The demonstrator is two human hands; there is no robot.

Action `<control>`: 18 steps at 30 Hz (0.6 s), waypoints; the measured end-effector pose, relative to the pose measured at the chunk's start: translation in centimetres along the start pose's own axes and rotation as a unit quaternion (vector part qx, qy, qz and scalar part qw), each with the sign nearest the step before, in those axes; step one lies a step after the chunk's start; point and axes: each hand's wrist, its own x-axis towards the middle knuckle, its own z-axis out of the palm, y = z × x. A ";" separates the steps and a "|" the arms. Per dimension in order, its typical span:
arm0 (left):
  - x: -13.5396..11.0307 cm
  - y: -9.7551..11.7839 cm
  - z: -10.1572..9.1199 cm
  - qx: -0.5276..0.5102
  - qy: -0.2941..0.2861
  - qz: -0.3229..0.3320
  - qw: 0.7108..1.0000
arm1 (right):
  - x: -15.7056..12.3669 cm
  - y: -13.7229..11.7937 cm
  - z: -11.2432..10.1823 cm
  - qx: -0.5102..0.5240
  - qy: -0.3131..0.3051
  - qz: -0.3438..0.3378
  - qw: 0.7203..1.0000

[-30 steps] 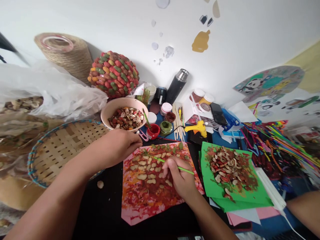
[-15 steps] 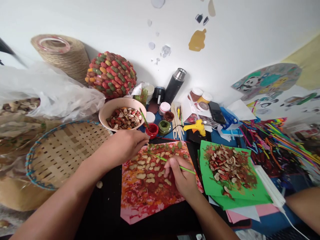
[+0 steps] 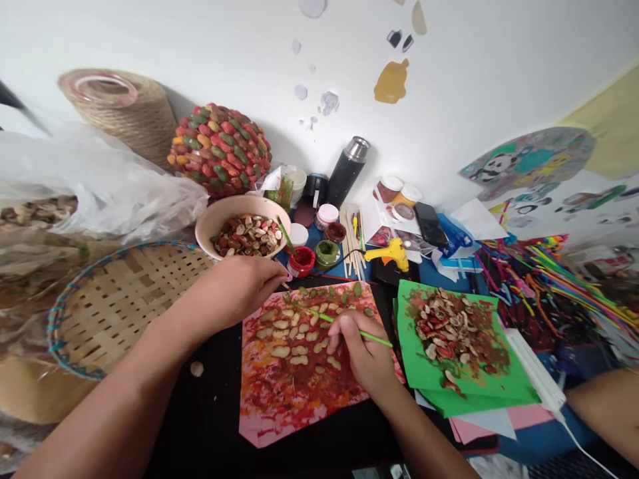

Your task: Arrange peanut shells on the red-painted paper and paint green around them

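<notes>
My right hand (image 3: 364,349) is closed around a thin green paintbrush (image 3: 373,338), its tip low over a paint-smeared pink sheet (image 3: 279,416). Rows of peanut shells (image 3: 299,350) lie on that sheet; those along the far edge are painted green (image 3: 319,291). My left hand (image 3: 244,286) is closed in a pinch above the sheet's far left corner, in front of the bowl. What its fingertips hold, if anything, I cannot make out. Just beyond them stand an open jar of red paint (image 3: 301,262) with a brush in it and a jar of green paint (image 3: 327,254).
A pink bowl (image 3: 204,229) of shell pieces stands behind my left hand, beside a woven basket (image 3: 124,313). To the right are a yellow glue gun (image 3: 390,254) and green sheets (image 3: 417,372) with shells on top. Another person's arm (image 3: 606,409) shows at the right edge.
My left hand has drawn back slightly to the left, away from the red paint jar and the sheet's far edge. The right hand and paintbrush stay almost where they were.
</notes>
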 end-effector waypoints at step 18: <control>-0.4 -0.5 0.0 -0.012 0.032 0.020 0.999 | 0.3 0.7 -0.1 -0.008 0.000 0.023 1.000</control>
